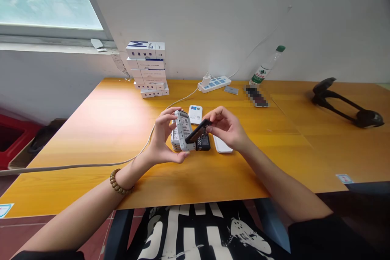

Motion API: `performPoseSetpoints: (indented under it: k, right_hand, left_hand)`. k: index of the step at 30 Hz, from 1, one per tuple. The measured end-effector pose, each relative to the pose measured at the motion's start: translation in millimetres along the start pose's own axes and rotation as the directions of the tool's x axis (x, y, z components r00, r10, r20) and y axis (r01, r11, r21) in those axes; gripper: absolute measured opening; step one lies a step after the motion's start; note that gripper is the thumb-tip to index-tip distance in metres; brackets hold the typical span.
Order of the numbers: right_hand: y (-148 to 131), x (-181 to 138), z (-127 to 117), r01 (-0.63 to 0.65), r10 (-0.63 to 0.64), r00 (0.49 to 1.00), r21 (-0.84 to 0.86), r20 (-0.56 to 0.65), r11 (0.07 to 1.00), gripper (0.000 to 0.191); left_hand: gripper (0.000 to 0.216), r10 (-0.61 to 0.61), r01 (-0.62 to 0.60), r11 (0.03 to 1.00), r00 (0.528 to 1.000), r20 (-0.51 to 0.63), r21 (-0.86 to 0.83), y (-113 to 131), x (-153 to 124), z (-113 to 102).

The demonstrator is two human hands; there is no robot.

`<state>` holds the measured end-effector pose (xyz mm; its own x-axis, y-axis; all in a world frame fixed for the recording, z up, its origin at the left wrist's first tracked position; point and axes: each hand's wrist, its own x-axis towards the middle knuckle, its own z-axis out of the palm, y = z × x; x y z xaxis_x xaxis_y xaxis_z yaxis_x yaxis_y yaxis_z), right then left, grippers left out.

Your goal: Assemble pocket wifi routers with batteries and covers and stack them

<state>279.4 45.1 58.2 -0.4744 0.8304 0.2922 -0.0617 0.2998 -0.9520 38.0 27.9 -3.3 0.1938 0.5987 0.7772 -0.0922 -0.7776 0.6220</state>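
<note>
My left hand (164, 134) grips a white pocket-sized electronic device (183, 130) with its label side showing, tilted upright above the table. My right hand (227, 128) pinches a thin black battery (198, 131) by one end and holds its other end against the white device. Below them, a second black battery (203, 142) marked 3000 lies on the table. Partly hidden behind my left hand is a stack of white devices (174, 140). A white device (195, 114) lies beyond my hands, and a white back cover (222, 144) lies under my right hand.
Stacked white boxes (146, 67) stand at the back left of the orange wooden table (91, 150). A power strip (214, 84), plastic bottle (265, 67), pixelated phone (256, 96) and black stand (347, 103) sit farther back. A cable (91, 165) crosses the table's left side.
</note>
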Motion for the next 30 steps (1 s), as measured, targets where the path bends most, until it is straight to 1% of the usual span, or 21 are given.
performPoseSetpoints:
  k: [3, 5, 8, 10, 13, 15, 17, 20, 23, 25, 26, 28, 29, 30]
  right_hand:
    - [7.6, 4.5, -8.0, -0.01, 0.012, 0.99, 0.014, -0.14, 1.0, 0.04]
    - [13.5, 8.9, -15.9, -0.059, 0.057, 0.986, -0.012, -0.158, 0.998, 0.035]
    - [22.0, 14.6, -26.9, -0.212, 0.204, 0.976, -0.13, -0.068, 0.969, 0.027]
    - [27.5, 16.5, -31.0, -0.299, 0.305, 0.952, -0.201, -0.001, 0.933, 0.025]
    - [34.9, 16.8, -32.2, -0.368, 0.391, 0.919, -0.237, 0.055, 0.899, 0.024]
    - [37.9, 16.1, -30.8, -0.377, 0.402, 0.914, -0.27, 0.044, 0.886, 0.021]
    - [38.4, 15.4, -29.0, -0.355, 0.382, 0.924, -0.377, -0.004, 0.856, 0.015]
    - [34.8, 14.3, -27.6, -0.312, 0.359, 0.933, -0.577, -0.034, 0.755, 0.009]
    - [27.4, 12.5, -29.7, -0.253, 0.345, 0.938, -0.684, -0.002, 0.684, 0.008]
    - [21.4, 10.1, -32.5, -0.197, 0.336, 0.94, -0.707, 0.061, 0.679, 0.018]
    - [18.5, 8.7, -33.8, -0.174, 0.349, 0.931, -0.707, 0.109, 0.685, 0.029]
    - [13.8, 5.6, -35.1, -0.151, 0.405, 0.891, -0.704, 0.207, 0.694, 0.057]
    - [12.2, 4.2, -34.8, -0.149, 0.432, 0.87, -0.706, 0.239, 0.692, 0.067]
    - [11.1, 3.1, -33.9, -0.151, 0.451, 0.856, -0.712, 0.253, 0.686, 0.073]
  left_hand:
    - [0.097, -0.027, 0.028, 0.999, 0.998, -0.06, 0.016, -5.1, 0.5, -3.7]
    - [0.094, -0.035, 0.037, 0.999, 0.994, -0.099, 0.014, -7.9, 1.2, -7.5]
    - [0.089, -0.045, 0.046, 0.999, 0.99, -0.135, 0.009, -12.7, 2.0, -13.7]
    - [0.087, -0.06, 0.062, 0.998, 0.988, -0.141, 0.012, -15.8, 1.6, -16.3]
    - [0.086, -0.085, 0.087, 0.996, 0.988, -0.131, 0.012, -19.3, -0.4, -16.7]
    - [0.086, -0.09, 0.092, 0.996, 0.988, -0.129, 0.011, -20.3, -1.8, -15.3]
    - [0.087, -0.091, 0.094, 0.996, 0.987, -0.132, 0.012, -20.3, -2.7, -13.8]
    - [0.086, -0.09, 0.093, 0.996, 0.987, -0.132, 0.014, -19.5, -3.1, -12.6]
    - [0.087, -0.095, 0.098, 0.995, 0.988, -0.124, 0.013, -19.2, -3.6, -12.6]
    - [0.088, -0.105, 0.107, 0.994, 0.987, -0.124, 0.01, -19.6, -4.2, -12.7]
    - [0.089, -0.109, 0.111, 0.994, 0.986, -0.125, 0.008, -20.0, -4.5, -12.8]
    - [0.09, -0.112, 0.114, 0.993, 0.986, -0.125, 0.007, -20.9, -5.1, -12.8]
    - [0.09, -0.112, 0.114, 0.993, 0.986, -0.122, 0.008, -21.3, -5.3, -12.8]
    - [0.09, -0.11, 0.112, 0.994, 0.987, -0.117, 0.011, -21.7, -5.4, -12.7]
